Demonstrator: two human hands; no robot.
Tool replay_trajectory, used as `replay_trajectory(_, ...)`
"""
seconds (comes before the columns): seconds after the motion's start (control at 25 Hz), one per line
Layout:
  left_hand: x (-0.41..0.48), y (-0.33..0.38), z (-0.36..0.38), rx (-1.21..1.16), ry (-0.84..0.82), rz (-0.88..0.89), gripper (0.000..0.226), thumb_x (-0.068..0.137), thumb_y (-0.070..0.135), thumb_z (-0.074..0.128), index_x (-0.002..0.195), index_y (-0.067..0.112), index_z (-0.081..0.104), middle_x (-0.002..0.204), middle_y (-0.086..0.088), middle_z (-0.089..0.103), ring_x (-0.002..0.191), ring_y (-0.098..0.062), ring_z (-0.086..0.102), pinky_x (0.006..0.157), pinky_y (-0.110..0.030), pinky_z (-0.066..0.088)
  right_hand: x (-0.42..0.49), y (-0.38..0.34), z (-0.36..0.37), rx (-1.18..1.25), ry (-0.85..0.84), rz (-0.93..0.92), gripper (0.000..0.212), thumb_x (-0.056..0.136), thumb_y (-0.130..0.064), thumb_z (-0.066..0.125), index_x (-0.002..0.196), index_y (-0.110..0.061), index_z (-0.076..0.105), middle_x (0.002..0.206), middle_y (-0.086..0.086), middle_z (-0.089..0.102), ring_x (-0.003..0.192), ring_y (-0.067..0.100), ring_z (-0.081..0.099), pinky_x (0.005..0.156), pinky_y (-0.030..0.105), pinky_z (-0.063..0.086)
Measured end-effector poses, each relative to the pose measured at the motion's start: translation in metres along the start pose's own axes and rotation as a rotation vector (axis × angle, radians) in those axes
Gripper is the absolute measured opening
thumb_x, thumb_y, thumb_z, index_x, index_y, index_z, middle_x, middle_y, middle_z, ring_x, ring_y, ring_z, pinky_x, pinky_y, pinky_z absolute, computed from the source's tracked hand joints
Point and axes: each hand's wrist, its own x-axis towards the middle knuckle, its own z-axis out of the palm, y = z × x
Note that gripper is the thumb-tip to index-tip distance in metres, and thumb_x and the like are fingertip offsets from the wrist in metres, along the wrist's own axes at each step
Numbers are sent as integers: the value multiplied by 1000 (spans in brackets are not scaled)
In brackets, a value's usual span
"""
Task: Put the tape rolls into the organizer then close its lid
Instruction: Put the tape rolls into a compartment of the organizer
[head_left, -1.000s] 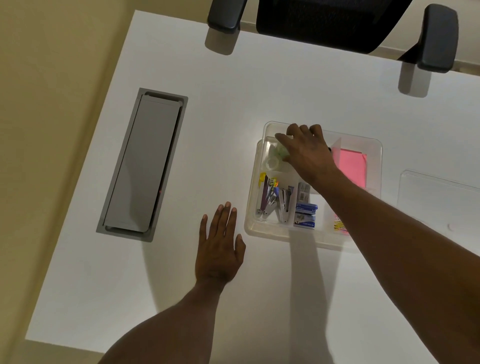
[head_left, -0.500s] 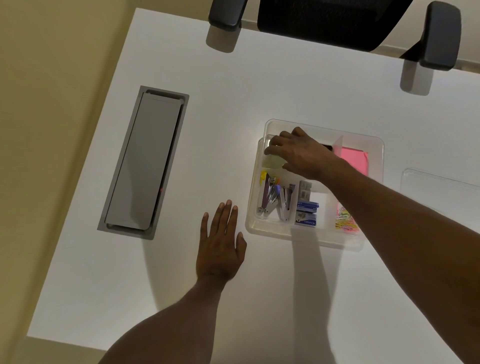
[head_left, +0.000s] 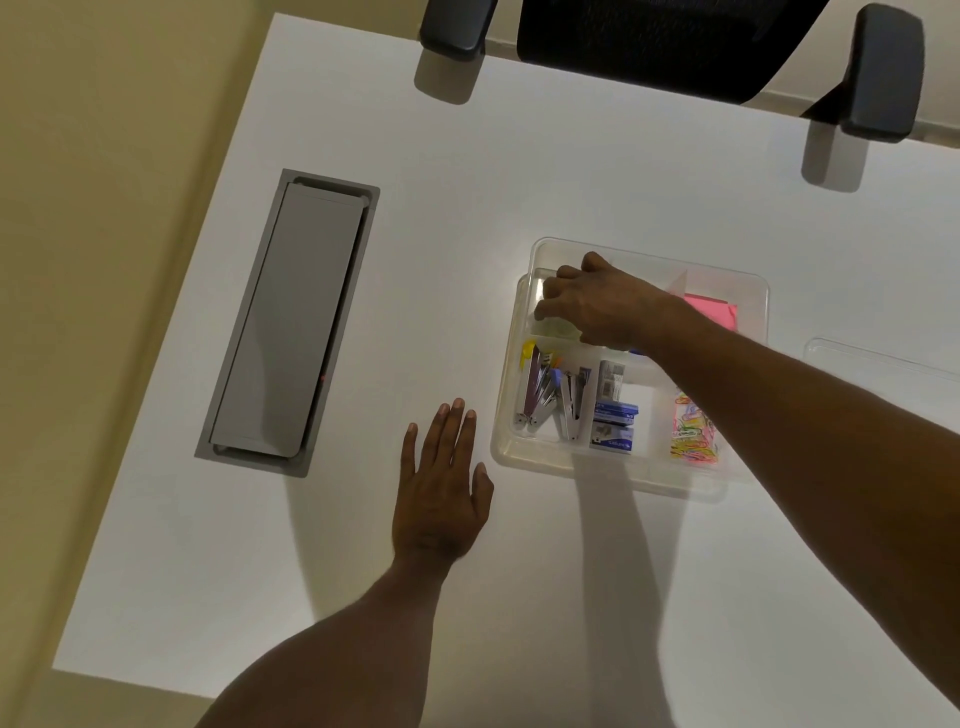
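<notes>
The far-left compartment of the clear organizer (head_left: 524, 441), at centre right of the frame, is blocked from above by the right hand (head_left: 597, 306), and the diagonal from the lower right is taken up by its forearm. The lower-left compartments are filled by staplers (head_left: 550, 400) and staple boxes (head_left: 613, 415). Bare white table (head_left: 519, 171) is left open across the upper middle, up to the chair armrests (head_left: 452, 26) at the top edge. The left hand (head_left: 441, 499) is laid flat just left of the organizer. The grey cable hatch (head_left: 291, 322) is set flush at the left.
</notes>
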Motion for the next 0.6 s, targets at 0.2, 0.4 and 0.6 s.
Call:
replay_trajectory(0.2,0,-1,1,-2,6,4,67,109,51,16,171,25,14,180,-1,18,168,-22,17,134,-57,21,-3,-1,0,13,3,-22,63,81,-28,82,137,-31,56,136,-3,59,122,21,51,98,38,34)
replay_trajectory(0.4,-1,-3,4,12,11,8,67,109,51,19,171,25,13,180,0,17,168,-21,16,134,-57,21,-4,4,-11,5,-39,-20,54,82,-32,81,131,-33,61,132,-6,59,122,19,47,96,38,34)
replay_trajectory(0.6,-1,-3,7,6,20,10,67,109,50,21,171,26,13,180,1,15,168,-20,14,135,-56,19,-12,13,-12,114,143,204,40,92,-12,67,131,-21,63,130,4,63,117,25,55,98,40,38)
